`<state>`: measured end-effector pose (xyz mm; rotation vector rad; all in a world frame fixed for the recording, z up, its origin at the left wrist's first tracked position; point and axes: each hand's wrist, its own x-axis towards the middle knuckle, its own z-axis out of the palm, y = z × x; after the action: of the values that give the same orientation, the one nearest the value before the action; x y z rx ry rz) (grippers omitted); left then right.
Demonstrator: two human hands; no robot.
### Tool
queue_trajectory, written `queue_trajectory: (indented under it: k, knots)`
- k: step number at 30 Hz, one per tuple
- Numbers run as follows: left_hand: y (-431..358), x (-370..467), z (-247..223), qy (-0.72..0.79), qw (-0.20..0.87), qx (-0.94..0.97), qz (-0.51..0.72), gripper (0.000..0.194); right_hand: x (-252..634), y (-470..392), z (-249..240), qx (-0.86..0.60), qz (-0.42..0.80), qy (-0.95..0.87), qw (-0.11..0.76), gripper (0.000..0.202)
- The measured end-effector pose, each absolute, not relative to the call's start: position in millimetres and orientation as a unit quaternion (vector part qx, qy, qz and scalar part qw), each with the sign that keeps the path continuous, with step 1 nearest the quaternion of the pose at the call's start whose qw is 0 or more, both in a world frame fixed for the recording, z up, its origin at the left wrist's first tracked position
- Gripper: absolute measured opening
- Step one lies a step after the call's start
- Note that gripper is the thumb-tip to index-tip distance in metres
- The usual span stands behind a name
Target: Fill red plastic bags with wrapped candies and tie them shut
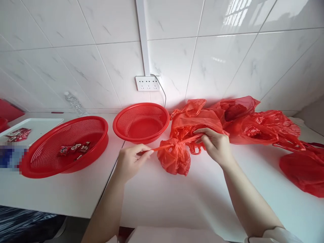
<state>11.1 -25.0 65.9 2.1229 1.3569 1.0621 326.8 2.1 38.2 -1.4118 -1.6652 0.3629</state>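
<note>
A small red plastic bag [174, 158] sits on the white table, its neck gathered into a knot at the top. My left hand [132, 160] pinches one of its handles, stretched out to the left. The other handle is pulled to the right by my right hand [215, 145], whose fingers are closed on it. Both handles are taut on either side of the knot. What the bag contains cannot be made out. Directly behind it lie more red plastic bags [199, 119], crumpled together and close to my right hand.
A round red basket [141, 135] stands by the wall. Left of it, a larger red basket [101, 135] holds several small wrapped packets [76, 148]. Farther left are a white tray [48, 122] and a clear plastic bottle [75, 103]. Another red bag [305, 168] lies at the right. A socket strip [147, 83] is on the wall.
</note>
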Motion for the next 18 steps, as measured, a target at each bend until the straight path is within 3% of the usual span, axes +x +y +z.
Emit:
queue_trajectory:
  k: [6, 10, 12, 15, 18]
  knots:
    - [-31, -22, 51, 0.542, 0.244, 0.728, 0.341, 0.019, 358, -4, 18, -0.620, 0.159, -0.621, 0.453, 0.030]
    - [-26, -28, 30, 0.551, 0.277, 0.678, 0.398, 0.023, 353, -5, 3, -0.526, 0.340, -0.614, 0.480, 0.033]
    - [-22, -27, 14, 0.516, 0.344, 0.662, 0.420, 0.026, 349, -5, -6, -0.445, 0.431, -0.601, 0.504, 0.036]
    - [-16, -22, -15, 0.455, 0.452, 0.680, 0.355, 0.065, 342, -8, -27, -0.336, 0.516, -0.597, 0.514, 0.057]
    - [-13, -13, -40, 0.436, 0.485, 0.709, 0.268, 0.107, 332, -17, -54, -0.290, 0.572, -0.632, 0.435, 0.079]
